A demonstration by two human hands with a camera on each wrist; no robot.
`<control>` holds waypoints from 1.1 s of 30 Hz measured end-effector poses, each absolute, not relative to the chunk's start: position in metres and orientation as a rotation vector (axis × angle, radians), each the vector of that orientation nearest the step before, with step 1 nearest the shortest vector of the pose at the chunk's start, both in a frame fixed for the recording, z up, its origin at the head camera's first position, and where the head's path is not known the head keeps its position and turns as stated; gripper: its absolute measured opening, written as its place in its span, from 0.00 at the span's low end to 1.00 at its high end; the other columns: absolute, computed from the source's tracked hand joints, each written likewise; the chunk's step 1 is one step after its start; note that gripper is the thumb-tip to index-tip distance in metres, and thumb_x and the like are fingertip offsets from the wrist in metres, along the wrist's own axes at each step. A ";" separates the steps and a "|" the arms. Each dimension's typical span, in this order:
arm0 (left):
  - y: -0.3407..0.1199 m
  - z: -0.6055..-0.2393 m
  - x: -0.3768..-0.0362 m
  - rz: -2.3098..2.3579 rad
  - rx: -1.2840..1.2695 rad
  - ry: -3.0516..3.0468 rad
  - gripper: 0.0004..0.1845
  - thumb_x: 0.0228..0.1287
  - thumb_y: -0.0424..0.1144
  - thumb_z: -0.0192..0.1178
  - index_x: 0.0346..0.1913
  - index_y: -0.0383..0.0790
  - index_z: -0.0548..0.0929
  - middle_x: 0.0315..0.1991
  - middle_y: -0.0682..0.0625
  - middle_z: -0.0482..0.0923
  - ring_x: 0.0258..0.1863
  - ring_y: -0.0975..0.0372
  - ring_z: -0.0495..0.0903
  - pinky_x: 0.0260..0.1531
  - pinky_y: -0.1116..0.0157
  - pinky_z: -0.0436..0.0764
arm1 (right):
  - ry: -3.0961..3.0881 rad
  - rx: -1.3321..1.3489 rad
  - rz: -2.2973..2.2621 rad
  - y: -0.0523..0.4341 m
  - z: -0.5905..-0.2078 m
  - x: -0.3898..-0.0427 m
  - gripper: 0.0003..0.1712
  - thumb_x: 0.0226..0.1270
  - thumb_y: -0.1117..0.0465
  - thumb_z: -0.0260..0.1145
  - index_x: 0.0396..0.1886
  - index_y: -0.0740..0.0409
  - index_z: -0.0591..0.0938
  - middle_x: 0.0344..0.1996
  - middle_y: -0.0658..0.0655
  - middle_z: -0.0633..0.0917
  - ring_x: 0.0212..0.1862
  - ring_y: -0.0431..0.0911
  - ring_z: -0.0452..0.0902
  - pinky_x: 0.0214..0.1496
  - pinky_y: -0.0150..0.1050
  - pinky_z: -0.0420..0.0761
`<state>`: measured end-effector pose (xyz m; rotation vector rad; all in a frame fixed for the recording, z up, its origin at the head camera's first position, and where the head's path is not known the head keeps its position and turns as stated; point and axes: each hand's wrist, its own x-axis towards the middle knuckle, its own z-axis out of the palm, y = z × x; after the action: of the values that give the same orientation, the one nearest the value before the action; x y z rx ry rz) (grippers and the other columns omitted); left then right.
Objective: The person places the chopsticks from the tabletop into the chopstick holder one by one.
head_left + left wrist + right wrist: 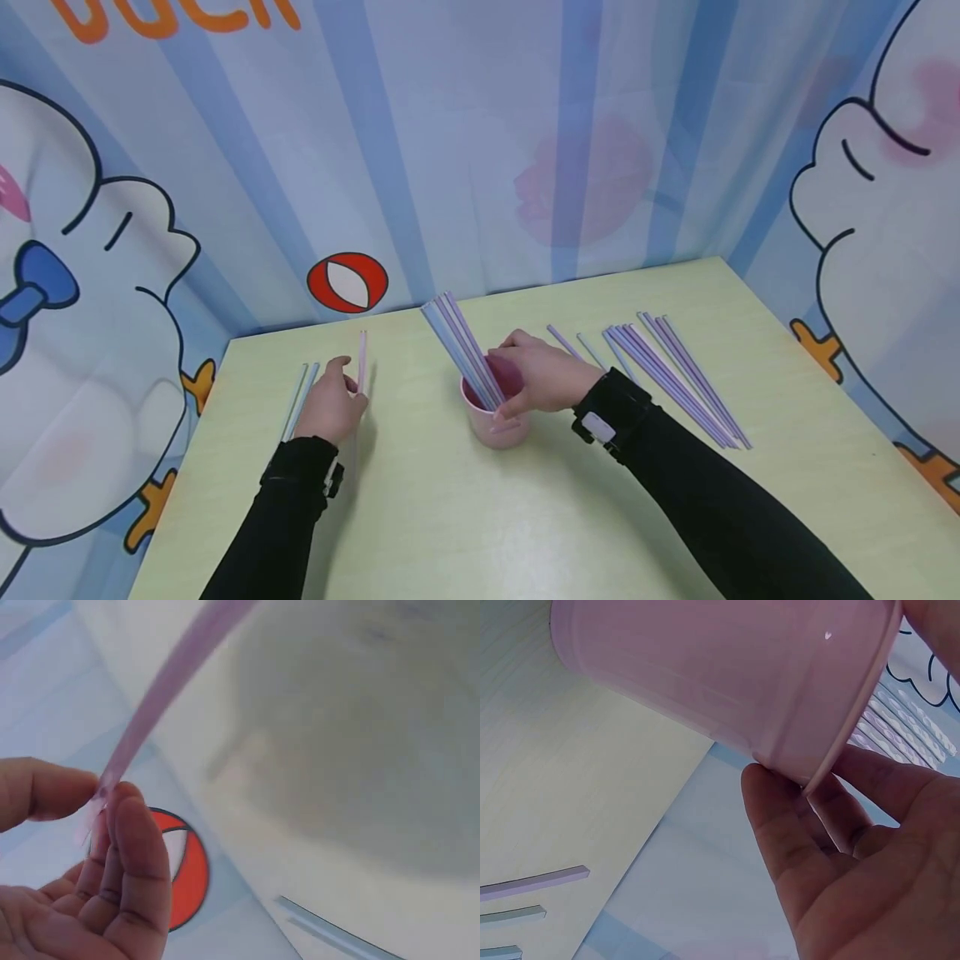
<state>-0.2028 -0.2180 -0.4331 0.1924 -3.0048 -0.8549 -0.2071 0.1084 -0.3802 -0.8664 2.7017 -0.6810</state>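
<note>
My left hand (330, 406) pinches one pink straw (161, 701) near its end, between thumb and fingertips. In the head view this straw stands nearly upright beside the hand. My right hand (546, 373) grips the pink cup (495, 425) at its rim, thumb on the near side and fingers on the far side. A bundle of blue and purple straws (468, 354) leans to the left inside the cup. The right wrist view shows the cup's smooth wall (705, 667) close up, with fingertips against the rim and the straw tops beyond it.
Two pale blue straws (300, 400) lie on the table left of my left hand. Several purple and blue straws (675, 383) are spread on the right side, some partly behind my right wrist. A printed curtain (480, 167) hangs behind the pale table (450, 533).
</note>
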 end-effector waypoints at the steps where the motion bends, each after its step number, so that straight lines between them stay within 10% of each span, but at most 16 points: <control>1: -0.217 -0.428 -0.202 -0.891 0.179 -2.983 0.32 0.64 0.31 0.57 0.69 0.30 0.57 0.41 0.41 0.75 0.31 0.53 0.74 0.29 0.60 0.75 | 2.702 -0.869 -0.684 0.108 -0.380 -0.207 0.51 0.43 0.44 0.81 0.68 0.56 0.72 0.54 0.53 0.71 0.52 0.45 0.71 0.56 0.38 0.75; 33: -0.159 -0.322 -0.193 -1.609 -0.132 -2.215 0.25 0.65 0.32 0.57 0.61 0.34 0.61 0.46 0.42 0.70 0.35 0.57 0.78 0.39 0.70 0.80 | 2.715 -0.872 -0.693 0.109 -0.381 -0.207 0.52 0.43 0.43 0.81 0.67 0.57 0.72 0.53 0.53 0.72 0.51 0.45 0.72 0.54 0.38 0.76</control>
<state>-0.1931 -0.1590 -0.3224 -0.1317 -2.2151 -1.6092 -0.2066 0.1089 -0.3813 -0.8721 2.7149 -0.6932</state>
